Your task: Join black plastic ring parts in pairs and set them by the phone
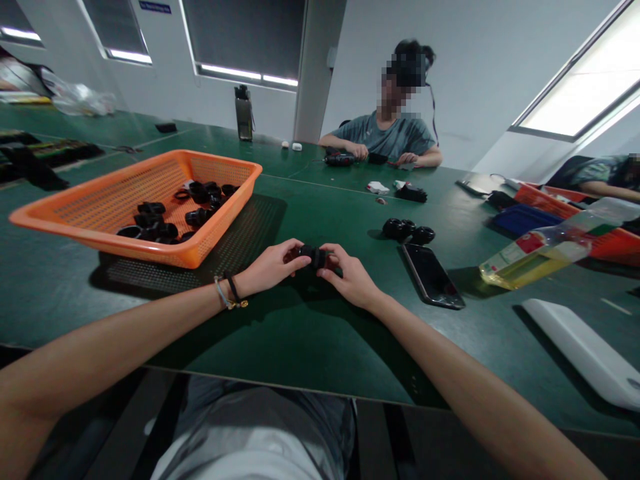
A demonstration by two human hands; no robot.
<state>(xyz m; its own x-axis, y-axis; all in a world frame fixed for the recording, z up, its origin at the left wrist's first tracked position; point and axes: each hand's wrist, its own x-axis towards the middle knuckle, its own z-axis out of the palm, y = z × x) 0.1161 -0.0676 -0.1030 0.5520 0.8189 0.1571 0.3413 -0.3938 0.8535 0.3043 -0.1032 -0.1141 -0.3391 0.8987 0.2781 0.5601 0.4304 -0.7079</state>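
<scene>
Between my two hands, just above the green table (240, 340), is a small black ribbed cylindrical part (315, 256). My left hand (275, 265) grips its left end between thumb and fingers. The right end is pinched by my right hand (347, 272). To the left stands an orange plastic basket (165, 252) with several similar black parts (155, 225) in it. A small cluster of black parts (407, 231) sits on the table to the right of my right hand. The exact kind of the held part is too small to make out.
A phone (433, 275), a tilted clear bottle with yellow liquid (540, 257) and a white oblong object (583, 350) lie on the right. Across the table sits a person (393, 133) with a dark tool (340, 159). A dark bottle (244, 117) stands at the back.
</scene>
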